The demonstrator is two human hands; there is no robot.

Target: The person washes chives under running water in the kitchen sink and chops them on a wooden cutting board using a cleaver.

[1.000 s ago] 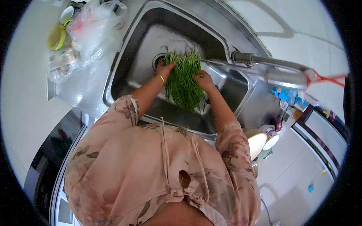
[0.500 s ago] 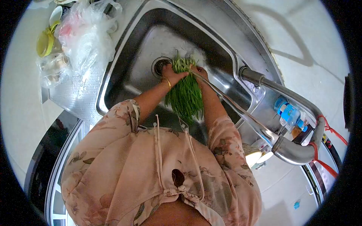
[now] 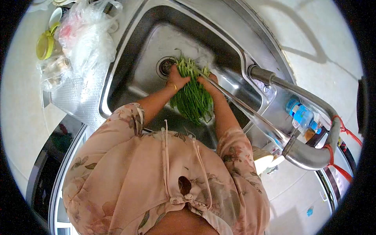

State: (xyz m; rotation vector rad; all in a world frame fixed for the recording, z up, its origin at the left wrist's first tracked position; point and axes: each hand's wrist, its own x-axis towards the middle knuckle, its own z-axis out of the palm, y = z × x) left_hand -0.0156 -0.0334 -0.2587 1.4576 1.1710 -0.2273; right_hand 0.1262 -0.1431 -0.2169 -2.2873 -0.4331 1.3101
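Observation:
Both hands hold a bunch of long green leafy stalks inside the metal sink. My left hand is wrapped round the bunch's left side, thumb across the top. On the right side my right hand grips it, thumb also on top; its other fingers are hidden beneath. The pale stalk ends point away from me and the dark green leaves hang toward me. A stream of water runs from the faucet onto the pale ends. Left of the bunch is the drain.
Clear plastic bags and a yellow-green cup lie on the ridged counter at the left. A metal pipe with red ties curves along the right, beside a blue-labelled bottle.
The thumbs now lie lower on the bunch, and more of the pale stalk ends shows. My left hand has shifted slightly away from the drain. The view has moved a little.

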